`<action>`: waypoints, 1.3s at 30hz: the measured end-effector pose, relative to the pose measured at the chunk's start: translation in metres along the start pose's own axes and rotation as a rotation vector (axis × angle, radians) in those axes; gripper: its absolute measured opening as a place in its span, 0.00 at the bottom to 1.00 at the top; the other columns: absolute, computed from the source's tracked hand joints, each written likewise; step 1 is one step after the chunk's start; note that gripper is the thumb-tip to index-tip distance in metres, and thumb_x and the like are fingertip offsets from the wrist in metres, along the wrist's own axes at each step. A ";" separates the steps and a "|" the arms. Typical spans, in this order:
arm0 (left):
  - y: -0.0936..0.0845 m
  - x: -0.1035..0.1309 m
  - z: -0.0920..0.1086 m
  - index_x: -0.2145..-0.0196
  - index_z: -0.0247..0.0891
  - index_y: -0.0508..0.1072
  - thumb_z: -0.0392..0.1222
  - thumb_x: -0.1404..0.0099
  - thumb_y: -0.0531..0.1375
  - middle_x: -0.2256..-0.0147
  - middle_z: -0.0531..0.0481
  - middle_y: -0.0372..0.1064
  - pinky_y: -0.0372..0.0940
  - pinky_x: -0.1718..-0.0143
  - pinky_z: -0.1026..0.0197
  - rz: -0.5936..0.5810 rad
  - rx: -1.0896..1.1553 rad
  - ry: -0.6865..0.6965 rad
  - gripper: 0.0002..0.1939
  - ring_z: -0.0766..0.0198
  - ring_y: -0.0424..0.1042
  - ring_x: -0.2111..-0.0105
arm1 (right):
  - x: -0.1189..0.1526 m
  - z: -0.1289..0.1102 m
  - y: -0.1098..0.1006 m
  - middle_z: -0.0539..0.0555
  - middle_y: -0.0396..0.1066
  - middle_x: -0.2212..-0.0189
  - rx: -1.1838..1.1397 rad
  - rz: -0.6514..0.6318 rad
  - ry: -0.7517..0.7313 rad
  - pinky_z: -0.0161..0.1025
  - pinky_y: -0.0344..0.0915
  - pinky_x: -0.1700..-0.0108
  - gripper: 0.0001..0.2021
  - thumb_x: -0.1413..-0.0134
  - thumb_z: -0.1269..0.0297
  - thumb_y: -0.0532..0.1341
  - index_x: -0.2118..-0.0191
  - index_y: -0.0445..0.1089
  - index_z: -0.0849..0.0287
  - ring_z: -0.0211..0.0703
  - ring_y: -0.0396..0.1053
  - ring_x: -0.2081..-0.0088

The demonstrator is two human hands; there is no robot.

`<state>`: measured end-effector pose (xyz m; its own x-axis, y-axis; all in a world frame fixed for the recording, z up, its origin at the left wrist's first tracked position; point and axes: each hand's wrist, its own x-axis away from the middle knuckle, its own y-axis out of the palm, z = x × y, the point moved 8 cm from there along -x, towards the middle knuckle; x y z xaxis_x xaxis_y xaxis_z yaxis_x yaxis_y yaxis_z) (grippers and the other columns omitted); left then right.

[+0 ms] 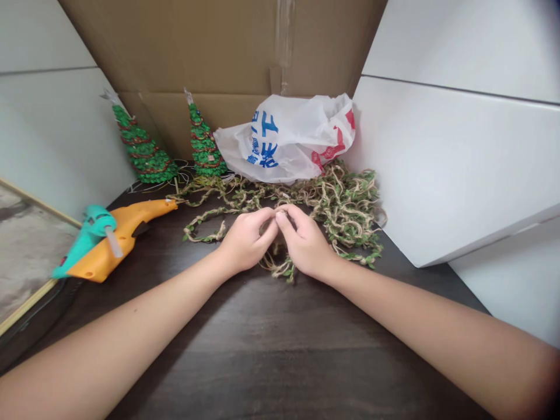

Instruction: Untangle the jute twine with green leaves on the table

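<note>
My left hand (248, 238) and my right hand (305, 240) meet fingertip to fingertip over the dark table. Both are closed in a pinch on a strand of leafy twine garland (350, 204); the exact spot between the fingertips is mostly hidden by the fingers. Part of the strand hangs below the hands, with its small green leaves touching the tabletop. The rest of the garland lies in a tangled heap behind and to the right, and a loop of it curls out to the left.
A white plastic bag (289, 137) with blue and red print lies behind the garland. Two small green Christmas trees (146, 151) stand at the back left. An orange and teal glue gun (118, 236) rests at left. Cardboard (210, 46) and white panels (437, 157) enclose the dark tabletop (262, 356).
</note>
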<state>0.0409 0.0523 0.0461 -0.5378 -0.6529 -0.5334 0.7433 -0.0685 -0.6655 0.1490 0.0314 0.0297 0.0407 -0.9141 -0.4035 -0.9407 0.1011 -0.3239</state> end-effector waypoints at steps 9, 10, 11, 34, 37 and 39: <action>-0.008 0.001 -0.006 0.57 0.37 0.70 0.39 0.30 0.57 0.69 0.52 0.71 0.65 0.65 0.64 0.132 0.009 -0.053 0.06 0.67 0.70 0.70 | -0.003 0.016 -0.009 0.49 0.66 0.70 -0.046 0.128 0.113 0.40 0.62 0.59 0.12 0.34 0.55 0.52 0.65 0.64 0.56 0.40 0.64 0.66; -0.011 0.002 -0.010 0.55 0.37 0.69 0.40 0.30 0.57 0.68 0.52 0.71 0.65 0.64 0.64 0.169 0.017 -0.070 0.07 0.67 0.70 0.70 | -0.003 0.018 -0.011 0.49 0.64 0.72 -0.066 0.151 0.132 0.40 0.62 0.60 0.12 0.34 0.55 0.52 0.66 0.63 0.55 0.40 0.64 0.67; -0.013 0.002 -0.012 0.54 0.36 0.69 0.40 0.30 0.58 0.67 0.51 0.71 0.66 0.63 0.63 0.199 0.024 -0.078 0.08 0.66 0.71 0.68 | -0.003 0.019 -0.013 0.49 0.63 0.73 -0.087 0.170 0.146 0.40 0.62 0.60 0.12 0.34 0.55 0.52 0.68 0.62 0.55 0.40 0.63 0.68; -0.007 0.000 -0.010 0.55 0.34 0.77 0.39 0.28 0.56 0.62 0.44 0.78 0.68 0.59 0.58 0.129 -0.013 -0.014 0.12 0.61 0.75 0.64 | -0.004 0.018 -0.010 0.50 0.65 0.69 -0.108 0.140 0.113 0.40 0.59 0.59 0.11 0.35 0.59 0.52 0.68 0.63 0.57 0.39 0.63 0.66; -0.006 -0.001 -0.012 0.62 0.35 0.76 0.41 0.26 0.53 0.66 0.46 0.76 0.65 0.62 0.59 0.095 -0.088 -0.058 0.13 0.61 0.72 0.66 | -0.004 0.018 -0.008 0.48 0.64 0.72 -0.091 0.112 0.124 0.40 0.58 0.61 0.12 0.35 0.59 0.53 0.69 0.62 0.57 0.38 0.61 0.68; -0.002 -0.002 -0.015 0.67 0.35 0.73 0.41 0.26 0.51 0.69 0.48 0.72 0.62 0.65 0.59 0.054 -0.137 -0.093 0.14 0.62 0.70 0.69 | -0.003 0.016 -0.006 0.47 0.62 0.74 -0.073 0.073 0.110 0.39 0.57 0.62 0.13 0.35 0.59 0.53 0.70 0.62 0.57 0.38 0.60 0.69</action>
<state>0.0342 0.0649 0.0410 -0.4548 -0.7202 -0.5239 0.7056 0.0675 -0.7053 0.1594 0.0403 0.0192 -0.0624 -0.9433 -0.3259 -0.9618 0.1440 -0.2327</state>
